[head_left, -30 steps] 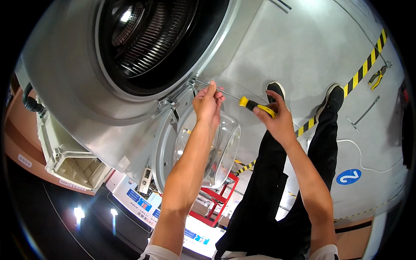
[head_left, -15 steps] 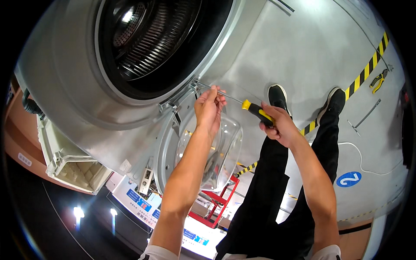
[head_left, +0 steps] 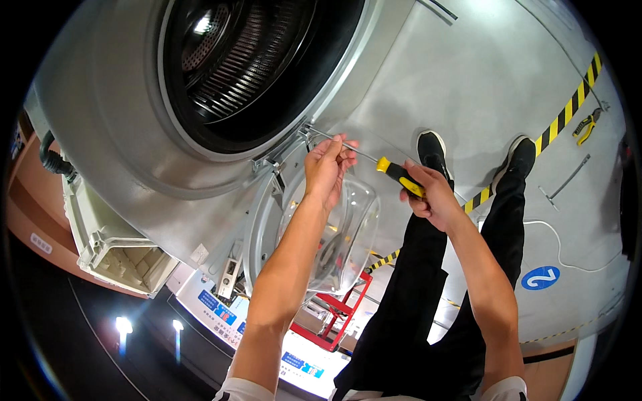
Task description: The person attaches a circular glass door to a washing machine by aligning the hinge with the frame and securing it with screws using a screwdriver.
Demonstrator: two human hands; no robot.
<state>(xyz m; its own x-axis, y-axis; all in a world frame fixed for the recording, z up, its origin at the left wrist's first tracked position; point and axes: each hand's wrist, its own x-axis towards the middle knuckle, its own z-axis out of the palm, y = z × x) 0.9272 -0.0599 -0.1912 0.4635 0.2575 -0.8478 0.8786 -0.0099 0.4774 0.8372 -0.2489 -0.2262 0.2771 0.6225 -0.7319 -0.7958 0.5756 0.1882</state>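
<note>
My right hand (head_left: pixel 431 195) is closed round the yellow and black handle of a long screwdriver (head_left: pixel 396 172). Its thin shaft runs up and left to the door hinge (head_left: pixel 305 131) on the front of a grey washing machine (head_left: pixel 127 134). Along that shaft, my left hand (head_left: pixel 328 167) pinches the metal between thumb and fingers, close to the hinge. The round door (head_left: pixel 262 257) with its clear glass bowl (head_left: pixel 358 230) hangs open below the drum opening, partly behind my left forearm. The screwdriver's tip meets the hinge area; the screw itself is too small to make out.
On the grey floor to the right lie pliers (head_left: pixel 587 127), a T-shaped tool (head_left: pixel 565 182) and a white cable (head_left: pixel 560 244). Black-and-yellow tape (head_left: pixel 552 130) crosses the floor by my shoes. A red frame (head_left: pixel 334 321) stands below the door; a detergent drawer housing (head_left: pixel 120 257) sits at left.
The view has shifted slightly, so the machine appears a little further right and down. Both hands keep their hold on the screwdriver, its tip still at the hinge.
</note>
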